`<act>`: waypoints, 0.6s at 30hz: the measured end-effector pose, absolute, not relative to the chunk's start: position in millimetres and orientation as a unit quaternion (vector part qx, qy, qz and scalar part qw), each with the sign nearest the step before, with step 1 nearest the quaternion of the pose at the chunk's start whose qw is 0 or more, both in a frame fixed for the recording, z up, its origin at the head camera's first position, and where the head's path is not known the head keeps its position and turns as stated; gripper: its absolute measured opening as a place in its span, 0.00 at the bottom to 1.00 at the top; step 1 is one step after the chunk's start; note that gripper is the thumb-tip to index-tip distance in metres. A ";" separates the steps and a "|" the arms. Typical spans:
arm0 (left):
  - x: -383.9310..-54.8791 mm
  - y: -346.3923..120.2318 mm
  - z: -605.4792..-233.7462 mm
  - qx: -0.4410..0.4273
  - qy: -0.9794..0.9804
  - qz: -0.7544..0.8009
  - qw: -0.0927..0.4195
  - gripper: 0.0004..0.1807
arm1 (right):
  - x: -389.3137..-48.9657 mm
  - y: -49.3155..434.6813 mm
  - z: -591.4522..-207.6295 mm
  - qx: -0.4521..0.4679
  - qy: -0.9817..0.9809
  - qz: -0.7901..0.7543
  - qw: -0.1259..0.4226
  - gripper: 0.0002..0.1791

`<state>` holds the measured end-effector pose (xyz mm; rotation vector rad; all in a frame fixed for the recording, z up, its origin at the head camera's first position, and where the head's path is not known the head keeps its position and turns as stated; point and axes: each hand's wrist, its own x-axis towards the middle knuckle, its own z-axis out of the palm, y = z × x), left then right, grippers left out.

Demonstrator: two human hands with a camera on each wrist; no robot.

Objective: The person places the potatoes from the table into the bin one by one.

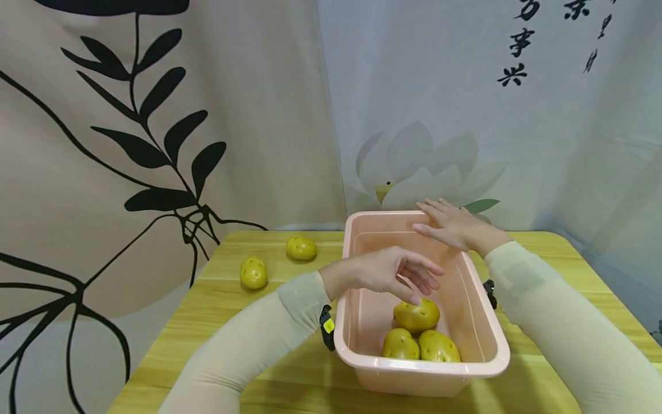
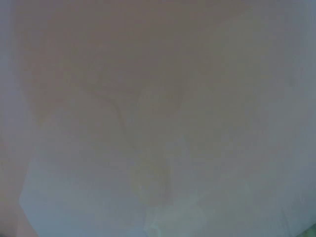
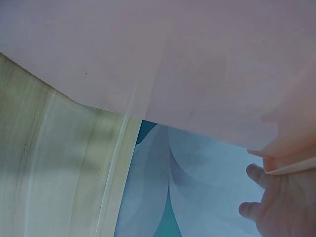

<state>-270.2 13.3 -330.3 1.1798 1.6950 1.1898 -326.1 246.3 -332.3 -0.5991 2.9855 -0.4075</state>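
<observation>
A pink plastic basin (image 1: 421, 372) stands on the table with three yellow potatoes inside. One potato (image 1: 416, 315) lies behind the other two, a left one (image 1: 400, 344) and a right one (image 1: 438, 346). My left hand (image 1: 395, 271) is over the basin, its fingers loosely bent and holding nothing; the thumb tip overlaps the rear potato in the head view. At the basin's far right corner my right hand (image 1: 452, 227) rests on the rim with fingers extended. In the right wrist view, fingers of the right hand (image 3: 284, 207) show beside the basin edge (image 3: 291, 167). The left wrist view is dim and blurred.
Two more potatoes lie on the wooden table (image 1: 207, 345) left of the basin, a nearer one (image 1: 253, 273) and a farther one (image 1: 301, 248). A printed curtain (image 1: 279, 115) hangs behind the table. Dark wrist devices sit close to the basin's left and right sides.
</observation>
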 end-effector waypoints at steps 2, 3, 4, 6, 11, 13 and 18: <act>-270.5 12.9 -330.2 0.460 0.662 0.463 0.367 0.32 | -325.7 246.2 -331.9 -0.195 0.971 -0.133 0.035 0.47; -270.6 12.7 -330.2 0.462 0.663 0.463 0.365 0.32 | -325.5 246.0 -331.7 -0.195 0.971 -0.133 0.035 0.47; -270.7 12.4 -330.1 0.463 0.663 0.462 0.364 0.32 | -325.3 245.9 -331.4 -0.195 0.971 -0.133 0.035 0.47; -270.7 12.0 -329.8 0.464 0.663 0.463 0.361 0.32 | -324.9 245.5 -330.8 -0.195 0.971 -0.134 0.035 0.47; -269.7 10.5 -328.8 0.461 0.665 0.469 0.354 0.31 | -324.9 244.9 -330.4 -0.194 0.971 -0.136 0.036 0.47; -269.3 9.9 -328.5 0.461 0.665 0.473 0.350 0.31 | -325.1 245.1 -330.7 -0.193 0.971 -0.133 0.038 0.47; -268.4 9.2 -328.0 0.458 0.664 0.483 0.342 0.31 | -325.3 246.2 -332.0 -0.191 0.972 -0.130 0.040 0.47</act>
